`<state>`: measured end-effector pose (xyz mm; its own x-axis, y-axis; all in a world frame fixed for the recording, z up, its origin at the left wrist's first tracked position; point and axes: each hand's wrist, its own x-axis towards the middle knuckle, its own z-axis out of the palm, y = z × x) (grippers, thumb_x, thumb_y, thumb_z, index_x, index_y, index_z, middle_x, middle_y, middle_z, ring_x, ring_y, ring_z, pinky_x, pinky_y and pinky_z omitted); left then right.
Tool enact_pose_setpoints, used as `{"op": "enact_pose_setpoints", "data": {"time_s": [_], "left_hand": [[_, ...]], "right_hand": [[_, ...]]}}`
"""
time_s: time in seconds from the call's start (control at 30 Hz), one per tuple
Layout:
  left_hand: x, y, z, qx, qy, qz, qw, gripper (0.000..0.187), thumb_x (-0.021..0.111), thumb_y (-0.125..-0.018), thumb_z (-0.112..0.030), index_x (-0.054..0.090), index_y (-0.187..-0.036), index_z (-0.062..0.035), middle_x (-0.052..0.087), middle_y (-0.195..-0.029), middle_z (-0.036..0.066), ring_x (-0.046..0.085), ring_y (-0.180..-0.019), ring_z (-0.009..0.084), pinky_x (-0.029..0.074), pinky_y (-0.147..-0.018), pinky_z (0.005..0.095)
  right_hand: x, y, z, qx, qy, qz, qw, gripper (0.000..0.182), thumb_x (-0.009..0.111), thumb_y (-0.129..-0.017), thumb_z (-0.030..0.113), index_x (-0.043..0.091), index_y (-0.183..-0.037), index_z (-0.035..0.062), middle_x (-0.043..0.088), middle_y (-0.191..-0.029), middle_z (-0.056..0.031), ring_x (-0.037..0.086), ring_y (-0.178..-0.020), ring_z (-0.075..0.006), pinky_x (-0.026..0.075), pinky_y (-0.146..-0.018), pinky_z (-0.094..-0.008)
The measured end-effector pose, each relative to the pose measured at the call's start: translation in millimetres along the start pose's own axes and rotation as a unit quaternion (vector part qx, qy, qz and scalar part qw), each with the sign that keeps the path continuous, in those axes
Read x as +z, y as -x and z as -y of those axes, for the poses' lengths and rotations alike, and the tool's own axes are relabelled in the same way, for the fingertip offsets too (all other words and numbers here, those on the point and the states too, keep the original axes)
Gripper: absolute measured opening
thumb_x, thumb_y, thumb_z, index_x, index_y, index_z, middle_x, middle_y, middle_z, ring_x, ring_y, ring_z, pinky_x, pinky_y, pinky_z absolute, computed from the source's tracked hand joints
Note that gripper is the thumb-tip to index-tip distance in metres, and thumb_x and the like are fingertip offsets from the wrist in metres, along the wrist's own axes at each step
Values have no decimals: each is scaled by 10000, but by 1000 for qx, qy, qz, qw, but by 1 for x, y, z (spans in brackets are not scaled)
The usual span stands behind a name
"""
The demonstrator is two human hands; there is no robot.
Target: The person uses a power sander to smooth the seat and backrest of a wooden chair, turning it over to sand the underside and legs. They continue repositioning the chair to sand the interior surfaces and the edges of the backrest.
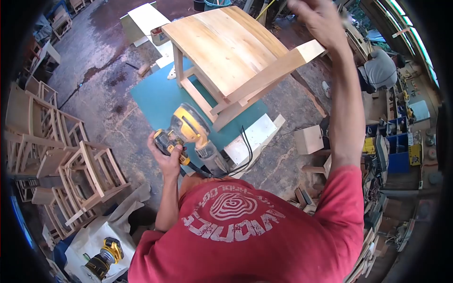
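Note:
My left hand point(166, 160) is wrapped around a yellow and black power sander point(192, 126), with its black cord trailing toward my chest. In front of it, a light wooden chair point(226, 47) lies tipped on a green work surface point(146, 99), its broad panel facing up. My right hand point(321, 23) is raised past the chair's near right rail end, at the top edge of view. Its fingers are loosely bent, partly cut off, and I see nothing in them.
Unfinished wooden chair frames point(89, 165) stand at the left. A yellow and black power tool point(106, 257) rests on a pale cloth at lower left. A wooden block point(309, 140) lies right of the work surface. Another person point(381, 70) bends over at the right, near blue bins point(398, 160).

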<state>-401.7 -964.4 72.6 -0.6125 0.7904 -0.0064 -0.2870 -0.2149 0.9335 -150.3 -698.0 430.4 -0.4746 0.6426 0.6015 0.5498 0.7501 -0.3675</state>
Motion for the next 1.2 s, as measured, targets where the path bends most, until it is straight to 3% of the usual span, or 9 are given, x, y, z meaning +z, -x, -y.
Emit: {"op": "enact_pose_setpoints", "data": {"time_s": [0.07,0.1,0.2,0.4,0.43,0.57,0.67,0.87,1.2], "left_hand": [[10,0,4,8,-19,55,998,847,756,-801,-46,294,-1511,-86,506,-1272,144,621,-1029,234,607,-794,355],[13,-4,8,32,-54,76,995,848,773,-788,-61,309,-1498,-72,503,-1264,123,579,-1091,219,537,-921,353],[27,-1,11,4,-30,91,995,860,787,-775,-70,311,-1491,-57,499,-1254,112,550,-1126,208,475,-994,353],[27,-18,23,38,-67,109,991,860,800,-740,-81,322,-1453,-36,485,-1251,114,544,-1107,203,470,-992,351],[24,-15,24,31,-71,113,991,856,799,-736,-81,324,-1447,-36,482,-1250,114,543,-1105,204,466,-995,352],[21,-17,25,8,-30,100,994,832,785,-731,-77,344,-1435,-34,495,-1228,112,552,-1084,196,477,-973,345],[26,-15,6,-42,-20,94,995,830,782,-727,-87,348,-1433,-31,519,-1188,105,569,-1047,191,494,-941,337],[13,-22,23,13,-88,97,991,850,793,-715,-105,354,-1440,-40,536,-1171,106,590,-1027,185,508,-916,328],[30,-21,17,-11,-39,117,992,822,819,-720,-41,392,-1422,-44,544,-1173,99,593,-1027,186,506,-930,335]], "right_hand": [[0,-8,-6,218,-9,153,964,400,726,-933,196,650,-1290,31,708,-975,-64,652,-858,-136,546,-741,-301],[0,-9,-2,216,-8,158,963,400,726,-933,196,650,-1290,31,708,-975,-64,652,-858,-136,546,-741,-301],[0,-5,-1,110,97,170,975,455,735,-934,205,626,-1333,15,714,-975,-66,659,-853,-140,550,-736,-300],[2,-2,1,176,-39,130,975,473,739,-940,188,597,-1348,-2,715,-990,-81,663,-873,-154,556,-761,-318],[1,-1,3,137,16,134,981,474,733,-943,180,589,-1357,-1,714,-1014,-89,666,-879,-171,560,-764,-330],[5,-1,-31,69,-20,115,991,454,713,-975,237,625,-1341,-18,717,-962,-68,627,-829,-122,529,-759,-276],[4,0,-22,89,10,147,985,520,707,-974,297,604,-1389,0,711,-966,-71,614,-813,-127,527,-757,-285],[1,-1,-24,150,-2,139,979,521,724,-965,305,609,-1398,39,726,-995,-60,611,-818,-119,518,-763,-277],[3,0,-18,151,-6,133,980,545,746,-946,317,614,-1391,31,728,-1005,-78,602,-803,-119,516,-763,-275]]}}
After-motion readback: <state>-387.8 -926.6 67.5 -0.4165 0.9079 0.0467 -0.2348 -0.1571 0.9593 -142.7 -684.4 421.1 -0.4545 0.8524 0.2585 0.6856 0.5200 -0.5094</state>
